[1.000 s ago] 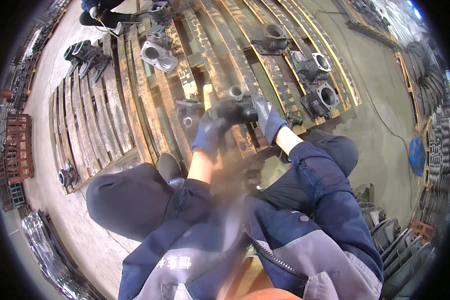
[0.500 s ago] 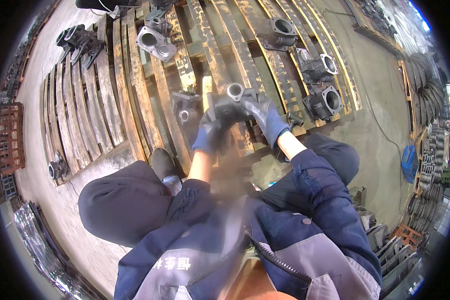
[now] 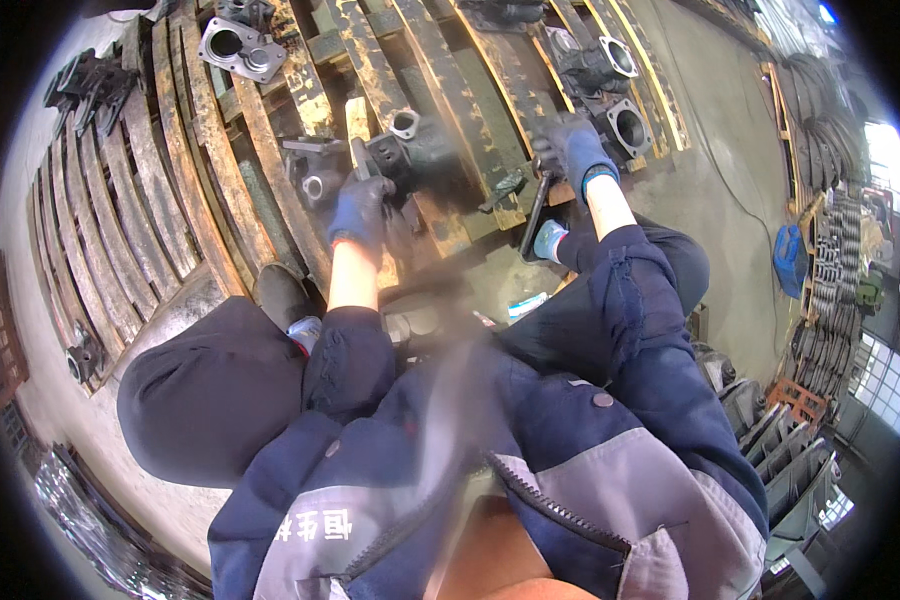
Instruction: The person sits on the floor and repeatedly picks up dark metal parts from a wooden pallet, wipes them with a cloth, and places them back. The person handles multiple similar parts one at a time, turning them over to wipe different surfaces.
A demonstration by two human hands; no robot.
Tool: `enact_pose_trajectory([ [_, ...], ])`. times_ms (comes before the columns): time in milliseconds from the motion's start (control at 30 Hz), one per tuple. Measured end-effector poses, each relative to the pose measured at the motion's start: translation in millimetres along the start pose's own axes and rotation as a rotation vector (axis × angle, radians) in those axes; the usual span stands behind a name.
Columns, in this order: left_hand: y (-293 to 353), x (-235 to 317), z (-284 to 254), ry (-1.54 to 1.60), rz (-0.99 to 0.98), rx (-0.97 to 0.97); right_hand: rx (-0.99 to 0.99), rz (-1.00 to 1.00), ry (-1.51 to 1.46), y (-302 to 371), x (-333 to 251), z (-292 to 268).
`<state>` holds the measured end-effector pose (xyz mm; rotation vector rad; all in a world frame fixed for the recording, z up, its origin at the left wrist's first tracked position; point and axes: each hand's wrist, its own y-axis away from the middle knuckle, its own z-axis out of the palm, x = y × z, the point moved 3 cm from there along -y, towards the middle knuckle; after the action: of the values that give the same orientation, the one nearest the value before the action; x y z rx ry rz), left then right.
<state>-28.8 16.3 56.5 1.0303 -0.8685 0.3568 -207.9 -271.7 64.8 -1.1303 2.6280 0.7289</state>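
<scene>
A dark metal casting (image 3: 398, 152) with a round port at its top rests on the slatted wooden pallet (image 3: 440, 90). My left hand (image 3: 362, 212), in a blue and black glove, is closed on its near left side. Just left of it sits another dark casting (image 3: 313, 178) with a round opening. My right hand (image 3: 577, 152), gloved alike, is closed round the top of a dark tool with a long thin bar (image 3: 536, 215) that slants down toward my foot; its exact kind is unclear. Next to that hand, on the right, lies a casting with a square flange and a wide bore (image 3: 627, 128).
More castings lie on the pallet, one with a two-hole flange (image 3: 240, 52) and another at the upper right (image 3: 605, 65). A small dark object (image 3: 505, 190) is at the pallet's near edge. My shoe (image 3: 282, 290) is beside the pallet; a blue object (image 3: 790, 260) stands at the right.
My right hand has let go of the casting and moved right, taking hold of the barred tool. My left hand still grips the casting, now lower on its side. The whole view has shifted.
</scene>
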Motion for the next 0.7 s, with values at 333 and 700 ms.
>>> enact_pose_trajectory([
  [333, -1, -36, -22, -0.125, 0.014, -0.047, -0.239, 0.283, 0.310, 41, 85, 135],
  [700, -25, -60, -21, -0.249, -0.050, -0.109, -0.191, 0.365, 0.319, -6, 105, 176],
])
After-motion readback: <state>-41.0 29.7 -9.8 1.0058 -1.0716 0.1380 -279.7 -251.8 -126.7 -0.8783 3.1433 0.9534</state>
